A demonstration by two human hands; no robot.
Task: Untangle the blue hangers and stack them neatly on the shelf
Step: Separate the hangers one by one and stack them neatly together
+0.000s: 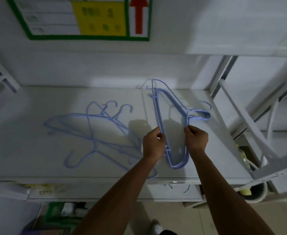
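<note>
- While both hands work at the right half of the shelf [29,106], the head view shows the sorted stack of hangers [158,114] held between them, its lower end resting on or just above the shelf surface.
- Left hand [152,145]: fingers curled, pinching the straight bar of the stack on its left side.
- Right hand [197,139]: fingers curled, pinching the shoulder wires on the right side, just below the hooks.
- Stack axis: long axis runs away from the person, near end at the front edge of the shelf, far end towards the back wall; hooks point right.
- The count of hangers in the stack cannot be read; blur merges the wires.
- Tangled pile [92,133]: lies flat on the shelf, left of both hands, hooks pointing several ways. The left hand is nearer; its near wires pass just beside that wrist.
- Judgement: the next hanger comes from the left, so the left hand is the one to release and reach.
- Round bin [258,195], below the shelf at right: holds something yellowish, not identifiable.
</note>
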